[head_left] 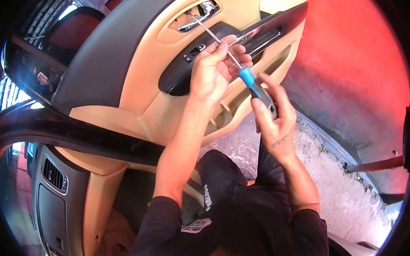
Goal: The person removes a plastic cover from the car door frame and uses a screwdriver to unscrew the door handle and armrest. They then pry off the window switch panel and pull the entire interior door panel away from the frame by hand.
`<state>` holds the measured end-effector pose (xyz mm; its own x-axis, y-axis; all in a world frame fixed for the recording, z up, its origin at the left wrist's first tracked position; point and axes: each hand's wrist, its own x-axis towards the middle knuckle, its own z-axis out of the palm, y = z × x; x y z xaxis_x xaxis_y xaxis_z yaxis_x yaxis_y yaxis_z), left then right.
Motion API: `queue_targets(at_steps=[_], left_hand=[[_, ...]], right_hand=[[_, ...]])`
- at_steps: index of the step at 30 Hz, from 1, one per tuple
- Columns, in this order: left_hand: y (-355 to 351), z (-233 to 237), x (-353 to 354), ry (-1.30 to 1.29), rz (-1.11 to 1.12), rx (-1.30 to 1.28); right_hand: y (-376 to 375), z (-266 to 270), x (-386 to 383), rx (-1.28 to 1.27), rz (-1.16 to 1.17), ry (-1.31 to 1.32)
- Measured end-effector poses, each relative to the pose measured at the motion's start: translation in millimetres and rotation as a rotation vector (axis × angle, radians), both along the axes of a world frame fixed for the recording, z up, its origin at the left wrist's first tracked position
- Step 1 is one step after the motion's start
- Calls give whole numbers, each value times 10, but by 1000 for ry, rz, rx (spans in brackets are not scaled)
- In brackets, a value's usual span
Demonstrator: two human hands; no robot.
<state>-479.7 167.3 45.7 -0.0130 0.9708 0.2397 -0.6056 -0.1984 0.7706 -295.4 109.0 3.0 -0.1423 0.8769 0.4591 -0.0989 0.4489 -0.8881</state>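
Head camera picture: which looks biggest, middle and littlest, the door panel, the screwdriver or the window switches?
1. door panel, by far.
2. screwdriver, though it is nearer the camera.
3. window switches.

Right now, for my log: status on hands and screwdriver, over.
Right hand shut on screwdriver handle. Left hand pinching its shaft. Tip in door handle recess; nothing blocking.

white print (pixel 207 191) on trousers (pixel 226 167), illegible

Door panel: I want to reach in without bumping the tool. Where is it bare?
Bare: the beige door panel between dark trim and armrest. Crowded: from door handle to armrest, where left hand and right hand hold the screwdriver.
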Motion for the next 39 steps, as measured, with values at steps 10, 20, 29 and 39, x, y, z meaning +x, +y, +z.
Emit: queue_targets(at_steps=[10, 20, 29, 39], left_hand=[[-18, 64, -14, 183, 99, -9], [-214, 264, -93, 1093, 786, 29], [132, 1228, -505, 2477, 971, 783], [514, 1209, -715, 2665, 910, 925]], right_hand=[[1, -33, 8, -6, 164, 366], [230, 17, 68, 480, -216, -124], [313, -76, 61, 526, -254, -150], [385, -7, 154, 586, -268, -208]])
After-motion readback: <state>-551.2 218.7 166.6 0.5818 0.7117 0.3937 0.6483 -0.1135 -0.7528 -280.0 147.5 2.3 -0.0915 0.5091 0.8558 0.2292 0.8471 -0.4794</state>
